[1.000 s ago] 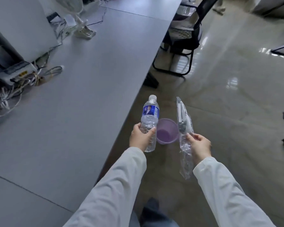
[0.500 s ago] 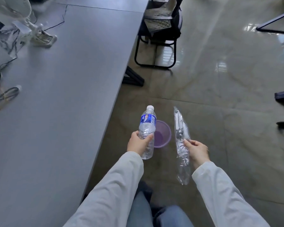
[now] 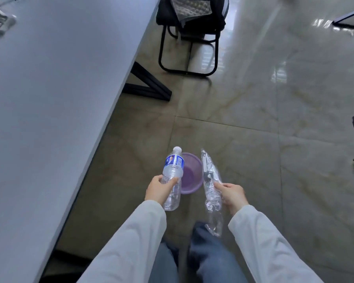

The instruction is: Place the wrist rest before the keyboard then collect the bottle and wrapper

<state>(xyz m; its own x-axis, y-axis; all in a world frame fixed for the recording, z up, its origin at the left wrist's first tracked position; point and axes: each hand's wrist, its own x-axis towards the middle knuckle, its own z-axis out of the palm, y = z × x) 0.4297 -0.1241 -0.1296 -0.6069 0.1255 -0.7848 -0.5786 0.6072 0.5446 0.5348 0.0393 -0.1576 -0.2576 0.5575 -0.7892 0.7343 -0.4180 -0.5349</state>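
My left hand (image 3: 158,188) grips a clear plastic bottle (image 3: 172,174) with a white cap and a blue label, held upright and slightly tilted. My right hand (image 3: 232,194) holds a long clear plastic wrapper (image 3: 209,180) by its middle; its lower end hangs down over my knee. Both are held above the floor, to the right of the grey desk. The wrist rest and the keyboard are out of view.
A small purple bin (image 3: 191,176) stands on the tiled floor (image 3: 253,111) between and beyond my hands. The grey desk (image 3: 49,94) fills the left side, its black leg (image 3: 147,86) beyond. A black chair (image 3: 190,33) stands at the top.
The view has turned away from the desk toward the floor. My hands keep their hold on the bottle and wrapper, and the purple bin now lies closer below them.
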